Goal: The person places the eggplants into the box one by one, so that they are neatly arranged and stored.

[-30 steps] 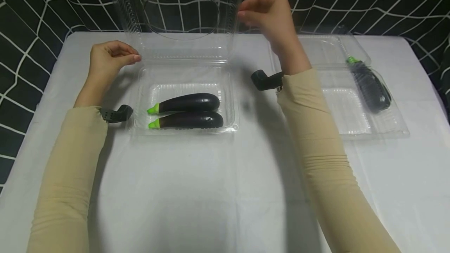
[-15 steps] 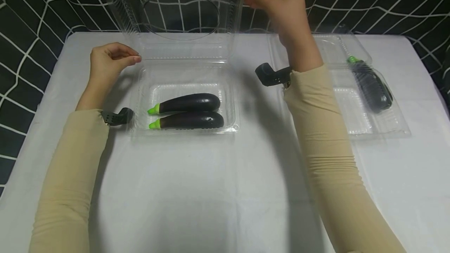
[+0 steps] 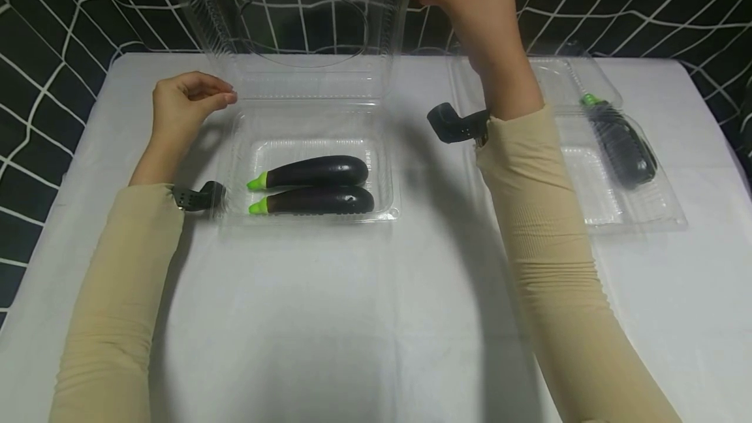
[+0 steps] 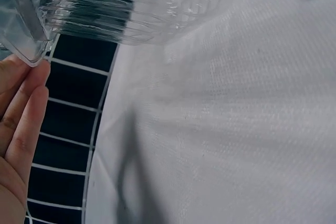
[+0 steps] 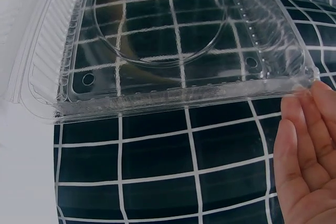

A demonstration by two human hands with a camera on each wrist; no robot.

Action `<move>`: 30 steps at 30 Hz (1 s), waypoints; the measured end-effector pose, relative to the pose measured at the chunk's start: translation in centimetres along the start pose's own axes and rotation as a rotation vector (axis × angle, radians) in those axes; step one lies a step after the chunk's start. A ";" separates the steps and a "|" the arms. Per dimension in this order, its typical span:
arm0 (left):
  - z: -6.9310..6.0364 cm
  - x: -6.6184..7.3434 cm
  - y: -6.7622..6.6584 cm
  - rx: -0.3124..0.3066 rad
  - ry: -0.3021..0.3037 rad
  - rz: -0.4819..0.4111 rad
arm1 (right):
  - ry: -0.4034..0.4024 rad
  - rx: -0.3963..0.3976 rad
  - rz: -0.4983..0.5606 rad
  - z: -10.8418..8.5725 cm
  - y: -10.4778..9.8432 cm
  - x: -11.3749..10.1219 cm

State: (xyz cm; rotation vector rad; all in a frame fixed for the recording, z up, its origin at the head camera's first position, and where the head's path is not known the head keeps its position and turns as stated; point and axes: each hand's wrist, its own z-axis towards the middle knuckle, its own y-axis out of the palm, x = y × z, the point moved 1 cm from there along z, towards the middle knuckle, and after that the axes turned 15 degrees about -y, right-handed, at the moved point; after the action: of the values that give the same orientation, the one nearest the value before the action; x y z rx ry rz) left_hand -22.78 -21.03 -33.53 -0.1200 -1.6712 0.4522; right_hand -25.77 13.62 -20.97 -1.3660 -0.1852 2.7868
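Note:
A clear plastic clamshell container (image 3: pixel 382 149) lies on the white table with its lid (image 3: pixel 376 31) raised upright at the back. Two dark eggplants with green stems, a rear one (image 3: pixel 317 172) and a front one (image 3: pixel 320 201), lie side by side in its base. My left hand (image 3: pixel 185 103) pinches the container's edge at the left hinge corner; the left wrist view shows its fingertips (image 4: pixel 37 72) against a clear plastic corner. My right hand (image 3: pixel 470 8) pinches the lid's upper right corner, and the right wrist view has its fingertips (image 5: pixel 294 108) at that corner.
To the right stands a second clear container (image 3: pixel 664 211), partly behind my right forearm. One eggplant (image 3: pixel 623 142) shows at its right side, seemingly under clear plastic. A dark cloth with a white grid (image 3: pixel 617 12) rises behind the table (image 3: pixel 294 312).
My right hand has risen and shifted a little to the right, reaching the lid's upper corner. The left hand has hardly moved, and the eggplants lie where they were.

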 end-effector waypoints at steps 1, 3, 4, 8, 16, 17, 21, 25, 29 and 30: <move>0.0 0.0 0.0 0.002 0.004 0.004 | 0.007 0.001 -0.004 0.0 0.0 -0.1; -0.2 0.0 0.1 0.002 0.015 0.014 | 0.021 0.013 0.020 -0.1 0.0 -0.2; -0.3 0.1 0.1 0.002 0.021 0.020 | 0.027 0.017 0.028 -0.2 0.0 -0.2; -0.5 0.2 0.2 -0.002 0.035 0.035 | 0.033 0.012 0.020 -0.4 -0.1 -0.5; -0.7 0.1 -0.1 0.006 0.075 0.005 | 0.005 -0.033 -0.058 -1.4 -0.5 -1.0; -0.7 0.2 -0.1 0.011 0.081 0.001 | -0.001 -0.040 -0.066 -1.5 -0.6 -1.1; -1.0 0.4 -0.2 0.038 0.099 0.023 | -0.015 -0.064 -0.063 -2.0 -0.8 -1.5; -1.0 0.3 -0.2 0.059 0.102 0.039 | -0.016 -0.096 -0.097 -2.6 -1.0 -1.9; -1.0 0.1 -0.3 0.054 0.101 -0.003 | -0.024 -0.125 -0.127 -3.0 -1.0 -2.2; -1.0 0.1 -0.3 0.055 0.101 -0.011 | -0.023 -0.128 -0.127 -3.0 -1.0 -2.3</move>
State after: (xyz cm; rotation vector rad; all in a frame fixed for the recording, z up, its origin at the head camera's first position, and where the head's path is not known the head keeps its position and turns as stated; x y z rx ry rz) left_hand -21.78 -21.03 -33.27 -0.0921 -1.5586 0.4760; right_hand -21.99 14.75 -20.85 -1.2968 -0.4424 2.7289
